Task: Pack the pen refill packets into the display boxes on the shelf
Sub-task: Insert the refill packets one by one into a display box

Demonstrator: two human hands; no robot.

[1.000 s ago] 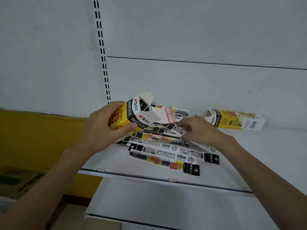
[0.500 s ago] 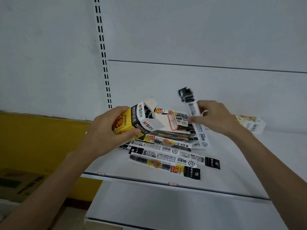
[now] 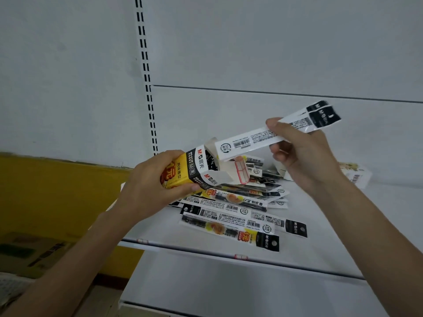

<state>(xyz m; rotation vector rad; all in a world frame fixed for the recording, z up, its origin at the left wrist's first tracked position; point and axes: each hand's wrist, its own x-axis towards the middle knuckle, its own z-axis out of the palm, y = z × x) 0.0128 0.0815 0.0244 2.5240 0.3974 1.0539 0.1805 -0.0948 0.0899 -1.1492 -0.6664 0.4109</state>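
From the head camera, the left hand holds a yellow and black display box above the white shelf. Its fingers are curled round the box, and the open top points right. The right hand pinches two white refill packets near the middle, thumb on top. The packets slant, with their low ends right at the box's open top. A pile of packets lies on the shelf below. Another box lies far right.

Left hand and right hand outstretched side by side, fingers of both curled in grips.
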